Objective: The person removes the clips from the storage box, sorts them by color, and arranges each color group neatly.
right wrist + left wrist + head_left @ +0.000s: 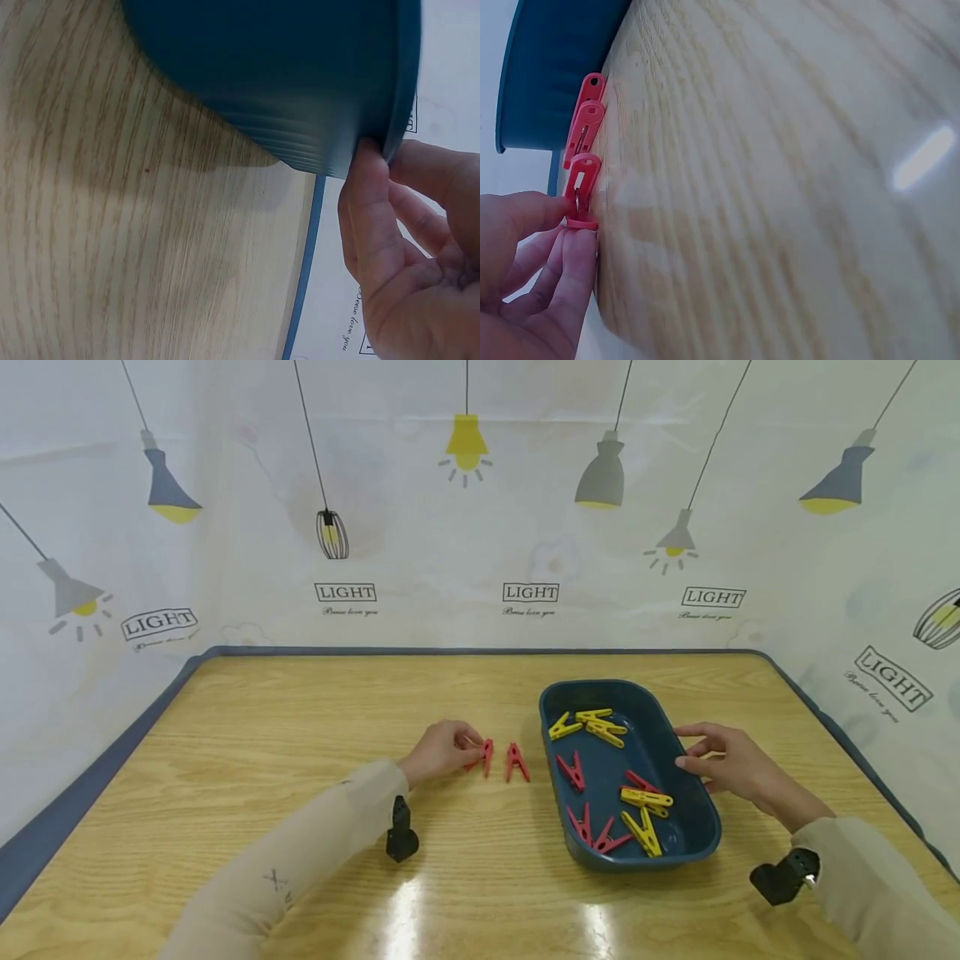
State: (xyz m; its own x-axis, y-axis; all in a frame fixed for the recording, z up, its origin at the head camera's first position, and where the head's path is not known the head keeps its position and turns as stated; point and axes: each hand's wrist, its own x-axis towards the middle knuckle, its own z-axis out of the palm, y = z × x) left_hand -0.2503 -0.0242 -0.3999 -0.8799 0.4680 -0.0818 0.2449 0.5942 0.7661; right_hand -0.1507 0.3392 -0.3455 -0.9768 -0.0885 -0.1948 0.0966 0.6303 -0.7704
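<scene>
On the wooden table, my left hand [442,750] pinches a red clothespin [582,187] between thumb and fingers. Close to its right stands another red clothespin [515,762]; the left wrist view shows two more beyond the pinched one. A dark blue tray [553,777] holds several yellow clothespins [642,833] and several red ones [572,772]. At the tray's right side, my right hand [727,762] touches the rim; in the right wrist view its thumb and fingertips [369,161] lie around the tray's edge [405,82].
The wooden table [315,693] has a dark blue border along its back. A pale curtain [420,510] printed with hanging lamps surrounds it at the back and sides. Dark devices are strapped at both wrists, the left one [402,832] low over the table.
</scene>
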